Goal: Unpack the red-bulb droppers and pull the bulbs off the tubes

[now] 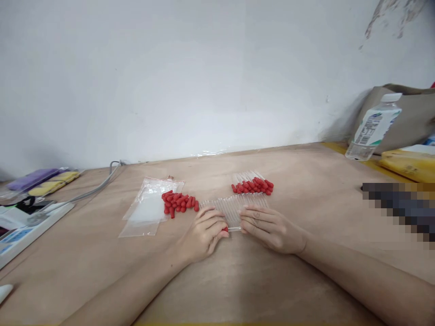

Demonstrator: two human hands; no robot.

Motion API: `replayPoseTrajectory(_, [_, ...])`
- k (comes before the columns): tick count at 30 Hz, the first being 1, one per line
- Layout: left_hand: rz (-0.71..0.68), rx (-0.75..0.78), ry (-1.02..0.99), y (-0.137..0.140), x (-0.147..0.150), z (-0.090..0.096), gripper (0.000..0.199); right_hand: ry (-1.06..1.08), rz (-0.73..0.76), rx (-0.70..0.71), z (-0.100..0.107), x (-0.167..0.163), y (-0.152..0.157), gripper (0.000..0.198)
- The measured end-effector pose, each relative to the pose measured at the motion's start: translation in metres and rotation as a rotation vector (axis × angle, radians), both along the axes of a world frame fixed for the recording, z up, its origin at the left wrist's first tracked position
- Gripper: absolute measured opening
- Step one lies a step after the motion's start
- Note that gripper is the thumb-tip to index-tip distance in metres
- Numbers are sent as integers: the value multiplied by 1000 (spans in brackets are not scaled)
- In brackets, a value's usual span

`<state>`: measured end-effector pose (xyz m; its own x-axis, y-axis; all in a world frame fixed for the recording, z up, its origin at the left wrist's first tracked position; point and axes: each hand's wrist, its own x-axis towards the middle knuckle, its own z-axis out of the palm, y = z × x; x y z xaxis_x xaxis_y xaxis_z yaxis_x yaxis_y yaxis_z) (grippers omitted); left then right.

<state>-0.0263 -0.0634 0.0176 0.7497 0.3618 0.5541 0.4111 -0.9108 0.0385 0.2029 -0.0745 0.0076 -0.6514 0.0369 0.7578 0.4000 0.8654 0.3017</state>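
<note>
My left hand [207,233] is closed, its thumb and fingers pinching a red rubber bulb [225,229] at the left end of a clear dropper tube [234,229]. That tube lies crosswise between my hands, and its right end goes under the fingers of my right hand [268,226], which are curled close together. My right thumb is hidden. Just beyond, a row of clear tubes [231,210] lies side by side, partly covered by both hands. Loose red bulbs [178,201] are heaped left of the row. Behind it, tubes with red bulbs on their ends [253,185] lie grouped.
Clear zip bags [146,208] lie left of the bulbs. Farther left are a power strip [41,226] with a grey cable and purple and yellow packets [44,181]. A plastic bottle [372,129], a bag [411,117] and a yellow package [411,160] stand at the right.
</note>
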Motion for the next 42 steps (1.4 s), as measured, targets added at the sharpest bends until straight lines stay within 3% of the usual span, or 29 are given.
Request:
replayPoseTrajectory(3, [105, 30, -75, 4, -11, 3, 17, 90, -74, -50, 0, 9, 6, 17])
replayPoseTrajectory(9, [515, 38, -322, 29, -45, 26, 21, 280, -548, -207, -3, 8, 21, 17])
replayPoseTrajectory(12, [741, 13, -370, 47, -67, 41, 29, 236, -604, -275, -5, -1, 23, 24])
replayPoseTrajectory(16, [901, -155, -347, 65, -96, 49, 35, 267, -597, -321, -7, -7, 25, 17])
replayPoseTrajectory(20, [905, -323, -430, 72, -108, 42, 34, 235, -564, -341, -8, -8, 25, 15])
replayPoseTrajectory(24, [839, -349, -432, 74, -106, 33, 32, 192, -508, -387, -8, -8, 20, 15])
replayPoseTrajectory(32, [838, -360, -305, 74, -105, 29, 32, 106, -415, -475, -7, -7, 14, 37])
replayPoseTrajectory(37, [892, -260, -307, 71, -105, 31, 31, 83, -407, -494, -4, -6, 13, 41])
replayPoseTrajectory(42, [941, 10, -360, 66, -100, 32, 25, 44, -404, -489, -4, 0, 12, 41])
